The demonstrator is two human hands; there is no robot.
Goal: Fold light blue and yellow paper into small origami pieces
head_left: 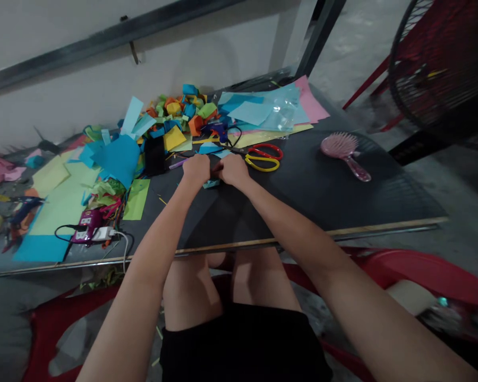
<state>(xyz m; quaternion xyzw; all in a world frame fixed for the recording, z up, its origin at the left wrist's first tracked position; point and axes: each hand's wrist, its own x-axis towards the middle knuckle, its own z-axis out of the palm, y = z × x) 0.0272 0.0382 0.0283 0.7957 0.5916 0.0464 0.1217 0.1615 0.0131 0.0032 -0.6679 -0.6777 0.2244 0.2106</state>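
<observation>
My left hand [197, 169] and my right hand [233, 170] are close together above the dark tabletop, both with curled fingers. Between and below them peeks a small piece of light blue paper [212, 184], pinched by both; most of it is hidden behind the hands. Just beyond my fingers lies another blue paper piece [210, 149]. Scissors with one red and one yellow handle [263, 163] rest right of my right hand. Left of my left hand is a thin purple stick [177, 164]. A blue glue gun [219, 131] lies farther back.
Folded colored paper pieces [174, 109] are heaped by the wall. Paper sheets [250, 113] in clear plastic lie at the back right, a pink hairbrush [344, 151] nearer. At left are a black phone [155, 156] and a purple power strip [88, 223]. A fan [434, 69] stands right.
</observation>
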